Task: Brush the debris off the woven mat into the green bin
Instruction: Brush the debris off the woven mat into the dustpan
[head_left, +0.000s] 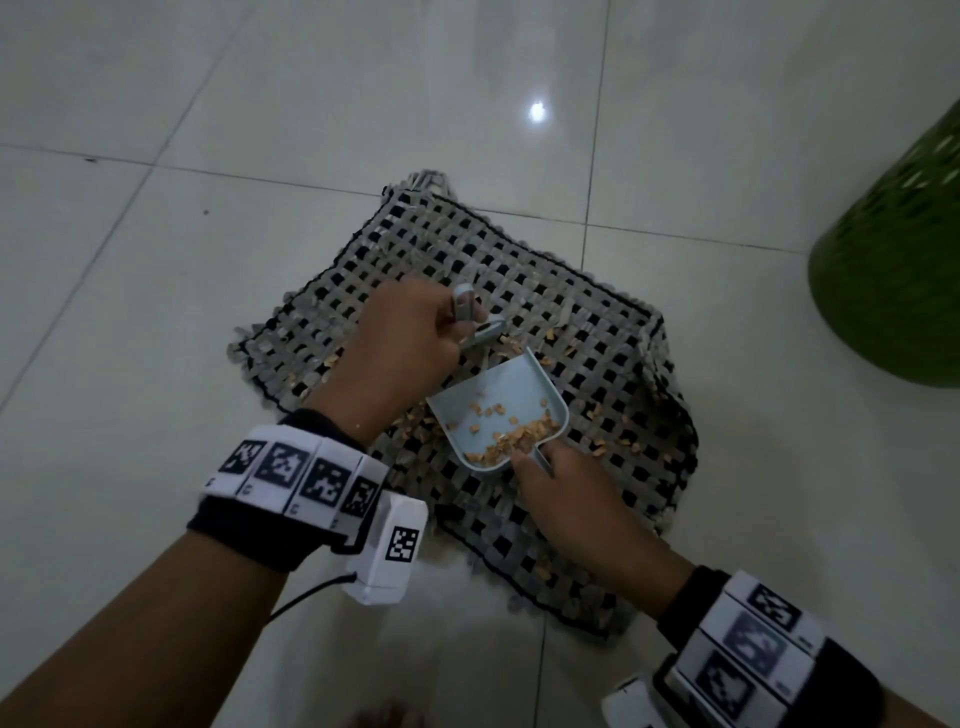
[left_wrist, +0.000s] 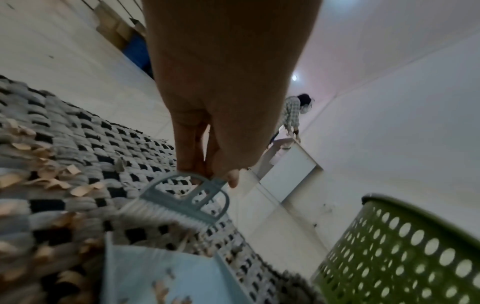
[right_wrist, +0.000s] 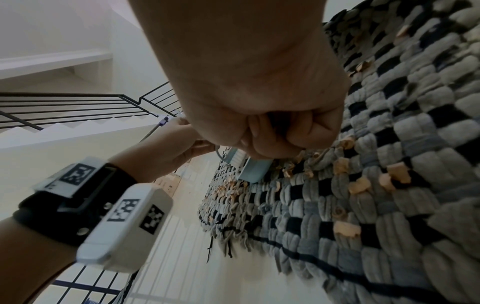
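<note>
A grey and black woven mat (head_left: 597, 332) lies on the tiled floor, strewn with tan debris (head_left: 631, 442). My left hand (head_left: 410, 343) grips a small grey-blue brush (left_wrist: 187, 197) by its handle, bristles down on the mat at the dustpan's mouth. My right hand (head_left: 561, 483) grips the handle of a light blue dustpan (head_left: 498, 410) resting on the mat, with tan scraps (head_left: 519, 434) gathered inside near the handle. The green perforated bin (head_left: 898, 270) stands to the right of the mat, apart from both hands.
Glossy white floor tiles (head_left: 156, 260) surround the mat. In the left wrist view a person (left_wrist: 293, 117) bends over a white cabinet (left_wrist: 288, 170) in the distance. A staircase with a black railing (right_wrist: 78, 107) shows in the right wrist view.
</note>
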